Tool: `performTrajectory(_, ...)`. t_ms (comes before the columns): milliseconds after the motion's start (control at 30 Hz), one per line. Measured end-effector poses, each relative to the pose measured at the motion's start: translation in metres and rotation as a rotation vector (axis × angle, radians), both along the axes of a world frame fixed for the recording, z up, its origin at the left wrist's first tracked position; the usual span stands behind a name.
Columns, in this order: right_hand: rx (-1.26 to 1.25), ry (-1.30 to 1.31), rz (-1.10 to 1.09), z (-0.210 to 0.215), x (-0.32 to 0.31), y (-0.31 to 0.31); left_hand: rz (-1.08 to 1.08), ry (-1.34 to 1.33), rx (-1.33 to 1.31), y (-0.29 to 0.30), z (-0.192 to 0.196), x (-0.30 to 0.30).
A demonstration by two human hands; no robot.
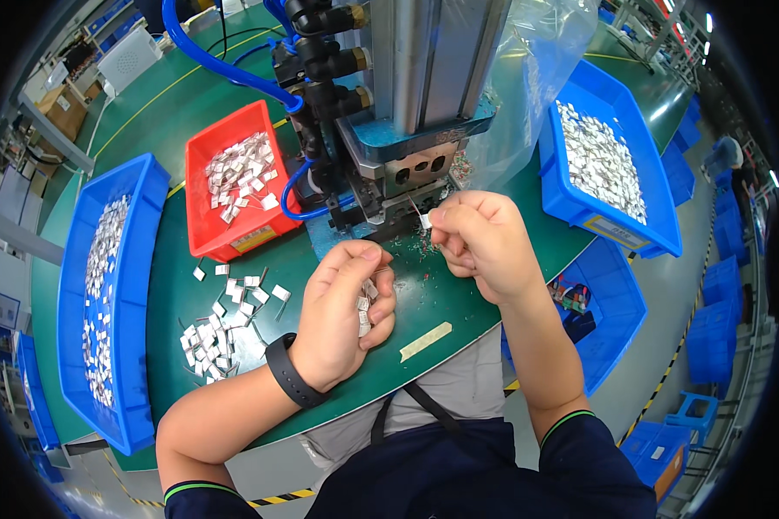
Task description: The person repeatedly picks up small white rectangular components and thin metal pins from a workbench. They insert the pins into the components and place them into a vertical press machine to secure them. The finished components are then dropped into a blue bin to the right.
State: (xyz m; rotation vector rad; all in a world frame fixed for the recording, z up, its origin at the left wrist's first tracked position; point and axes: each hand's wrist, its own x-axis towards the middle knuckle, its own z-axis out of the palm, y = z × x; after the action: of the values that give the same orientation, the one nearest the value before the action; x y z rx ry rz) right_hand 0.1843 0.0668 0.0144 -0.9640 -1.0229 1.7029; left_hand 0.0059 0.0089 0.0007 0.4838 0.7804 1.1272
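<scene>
My right hand point(485, 242) pinches a small white square part with thin wire leads point(425, 221) between thumb and fingers. Its leads point toward the lower jaws of the bench press point(420, 177). Closed around several more of these white parts point(365, 310), my left hand point(346, 303) is held just in front of the machine, with a black band on its wrist. Left of that hand, a loose pile of white parts with leads point(209, 346) lies on the green tabletop point(277, 389). Bits of clipped wire point(420, 246) are scattered below the press.
A red bin point(201, 229) and a long blue bin point(134, 346), both holding white parts, stand at the left. Another filled blue bin point(571, 195) is at the right. Below it sits a blue tub point(619, 303). Blue air hoses point(225, 73) run to the press. A plastic bag point(537, 78) hangs behind.
</scene>
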Motion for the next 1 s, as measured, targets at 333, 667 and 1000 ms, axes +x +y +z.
performTrajectory(333, -0.015, -0.018, -0.033, 0.005, -0.006, 0.005, -0.022, -0.001, 0.002, 0.0, -0.001, -0.001)
performTrajectory(667, 0.006, 0.011, -0.029, -0.001, -0.007, 0.003, -0.023, -0.006, 0.012, 0.0, -0.001, 0.0)
performTrajectory(1000, 0.233, -0.117, 0.273, -0.005, -0.006, -0.012, -0.008, 0.036, 0.047, -0.002, 0.0, 0.002)
